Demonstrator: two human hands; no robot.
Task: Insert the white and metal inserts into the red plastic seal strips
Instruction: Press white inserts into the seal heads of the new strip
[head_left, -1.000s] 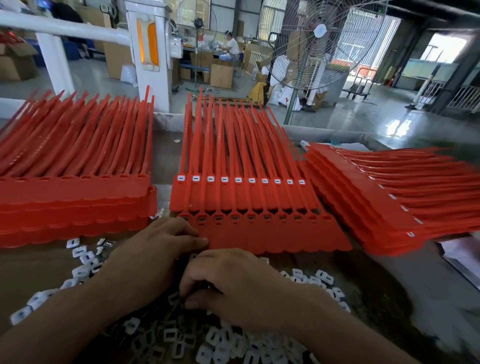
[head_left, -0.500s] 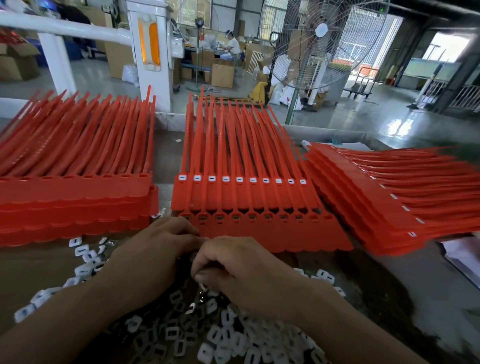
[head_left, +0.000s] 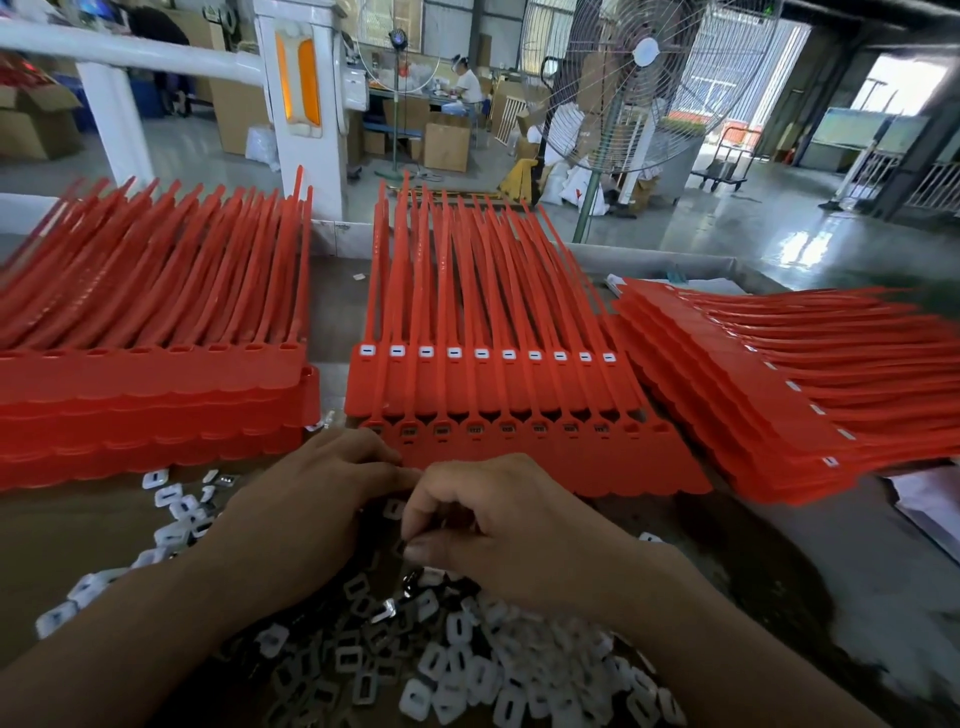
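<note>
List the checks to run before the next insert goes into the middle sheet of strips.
1. Insert held in right hand: cannot tell; its fingers curl and hide the grip.
2. Sheet steadied by left hand: cannot tell; it sits at the near-left corner of the middle sheet, contact hidden.
3. Supply in the insert pile: ok, it lies at both hands.
4. Free front-row sockets: cannot tell, too small.
5. Upper-row white inserts seated: ok.

Your left hand (head_left: 311, 499) and right hand (head_left: 498, 519) meet, fingers curled, at the near edge of the middle red seal strips (head_left: 519, 415), over the pile of white inserts (head_left: 467, 670) at the near edge of the bench (head_left: 831, 571). What your fingertips hold is hidden.
</note>
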